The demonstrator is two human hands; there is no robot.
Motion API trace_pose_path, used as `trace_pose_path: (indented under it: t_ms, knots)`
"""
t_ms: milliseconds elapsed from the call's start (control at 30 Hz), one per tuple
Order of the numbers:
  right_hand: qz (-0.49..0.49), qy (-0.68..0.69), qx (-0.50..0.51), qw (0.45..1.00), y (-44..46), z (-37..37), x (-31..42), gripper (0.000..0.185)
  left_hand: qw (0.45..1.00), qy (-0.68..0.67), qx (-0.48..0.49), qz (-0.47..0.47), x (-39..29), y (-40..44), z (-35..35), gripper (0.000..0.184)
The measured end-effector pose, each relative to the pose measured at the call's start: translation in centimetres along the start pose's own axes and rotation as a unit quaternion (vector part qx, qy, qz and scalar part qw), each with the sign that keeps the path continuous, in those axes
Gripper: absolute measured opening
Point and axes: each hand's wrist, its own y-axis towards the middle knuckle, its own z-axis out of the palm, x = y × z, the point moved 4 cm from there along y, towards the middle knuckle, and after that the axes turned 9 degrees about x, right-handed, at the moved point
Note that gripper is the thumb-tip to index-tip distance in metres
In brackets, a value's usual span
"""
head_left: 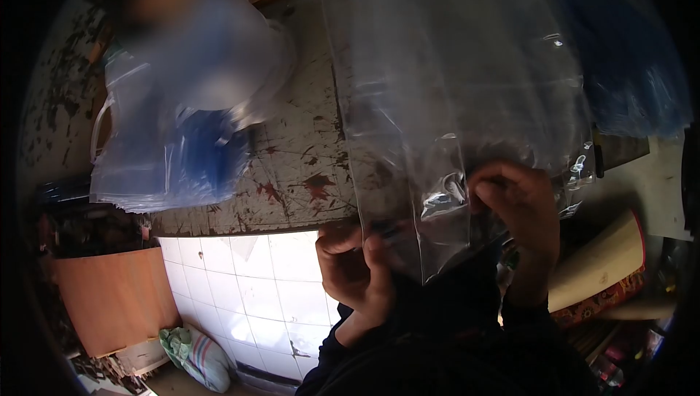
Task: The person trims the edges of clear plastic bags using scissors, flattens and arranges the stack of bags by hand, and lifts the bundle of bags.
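Note:
A large clear plastic sheet (467,90) lies over the worn table and hangs past its front edge. At the sheet's lower left edge is my left hand (355,265), its thumb and fingers closed on the plastic. My right hand (516,195) is at the sheet's lower right part, fingers curled and pinching the plastic near a shiny fold. The sheet's lower corner hangs as a point between my two hands.
Stacked clear and blue plastic (171,155) lies on the scratched table (292,177) at left, near another person's blurred head. Blue plastic (620,53) is at right. Below are an orange-brown panel (117,297), a sack (208,359) and a rolled mat (598,268).

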Motion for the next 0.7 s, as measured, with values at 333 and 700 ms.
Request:
trace_pose_path:
  t_ms: [333,700]
  knots:
    - [-0.098,-0.175,0.026,0.979,-3.5,2.6,3.8,0.029,0.988,0.05,0.057,0.131,-1.2,-1.1,0.7,0.022]
    - [-0.042,0.042,-0.09,0.994,-3.1,1.0,0.7,0.016,0.904,0.349,0.085,0.234,-3.9,2.7,3.4,0.04]
